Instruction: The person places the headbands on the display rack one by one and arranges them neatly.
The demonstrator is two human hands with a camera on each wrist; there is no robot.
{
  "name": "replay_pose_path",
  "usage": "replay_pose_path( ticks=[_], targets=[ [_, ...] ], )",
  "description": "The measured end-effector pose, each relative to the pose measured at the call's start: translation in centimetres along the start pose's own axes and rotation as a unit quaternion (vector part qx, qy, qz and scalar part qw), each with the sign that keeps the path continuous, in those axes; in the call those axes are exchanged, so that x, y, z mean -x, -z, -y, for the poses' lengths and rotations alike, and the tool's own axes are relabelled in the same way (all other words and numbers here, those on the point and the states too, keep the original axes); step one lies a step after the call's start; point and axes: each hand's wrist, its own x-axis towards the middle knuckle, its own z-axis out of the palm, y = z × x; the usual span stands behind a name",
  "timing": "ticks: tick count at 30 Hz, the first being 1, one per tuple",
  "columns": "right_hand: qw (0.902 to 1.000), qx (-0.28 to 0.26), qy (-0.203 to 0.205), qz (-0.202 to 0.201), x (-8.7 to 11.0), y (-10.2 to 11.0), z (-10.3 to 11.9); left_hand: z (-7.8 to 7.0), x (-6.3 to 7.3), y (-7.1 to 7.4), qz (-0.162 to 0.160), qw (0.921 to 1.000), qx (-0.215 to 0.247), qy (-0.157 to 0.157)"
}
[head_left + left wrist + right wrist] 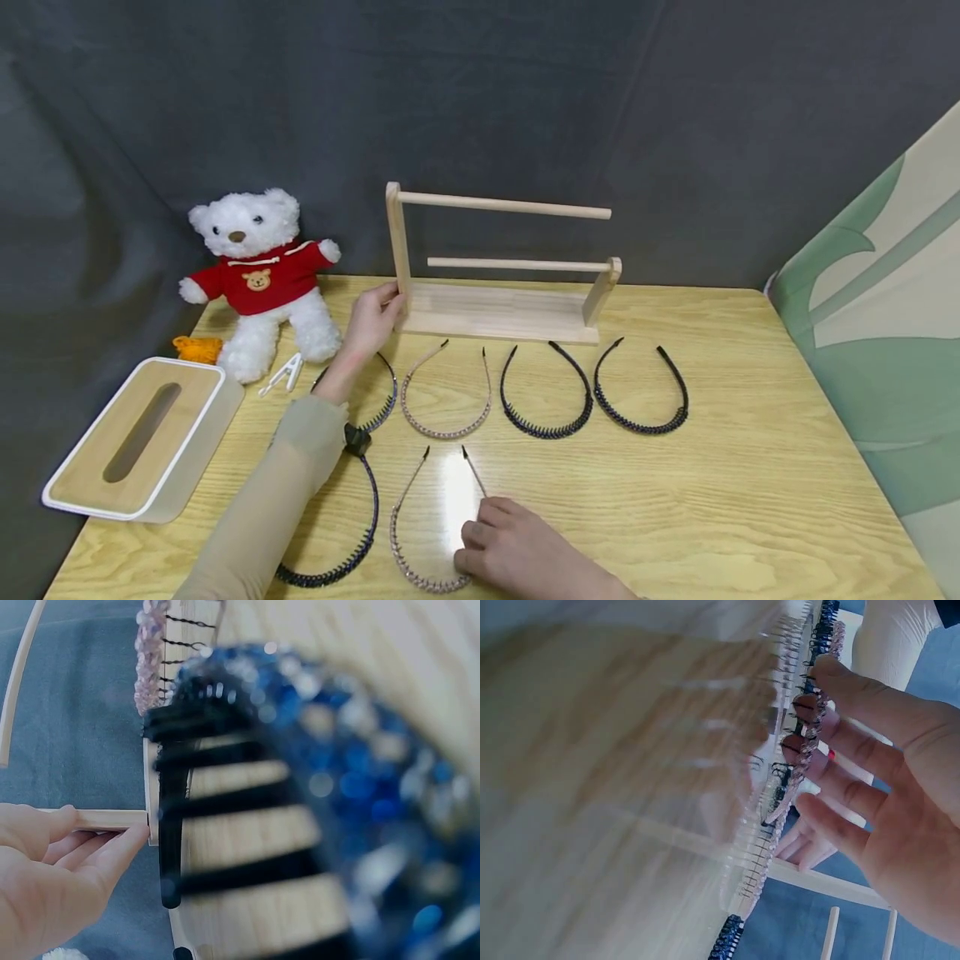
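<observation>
My left hand (pixel 372 321) grips the left upright of a light wooden two-bar rack (pixel 495 312). The left wrist view has the thumb on one side of that wood and the fingers on the other. At the front, my right hand (pixel 525 546) holds the right side of a pink beaded headband (pixel 397 533), whose tips point away from me. In the right wrist view, thumb and fingers lie around its beaded edge. Behind it lie another pink headband (pixel 446 435) and two dark toothed headbands (pixel 547 432). My left arm partly covers a blue headband (pixel 386 408) and a dark headband (pixel 372 500).
Left of the rack, a white teddy bear (pixel 262 275) in a red top sits against the dark curtain. Near it are an orange item (pixel 197 349), a white clip-like piece (pixel 288 372) and a tissue box (pixel 142 433). A leaf-patterned cloth (pixel 877 333) hangs at right.
</observation>
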Motion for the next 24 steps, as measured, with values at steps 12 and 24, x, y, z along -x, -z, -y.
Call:
replay_pose_path(
  ticks=[12, 24],
  targets=[
    [0.9970, -0.051, 0.000, -0.059, 0.0, 1.1, -0.9, 0.0, 0.1, 0.0, 0.008, 0.9999, 0.008, 0.006],
    [0.9904, -0.082, -0.042, -0.103, -0.3, 2.9, -1.6, 0.2, 0.0, 0.1, 0.015, 0.9998, -0.001, 0.010]
  ],
)
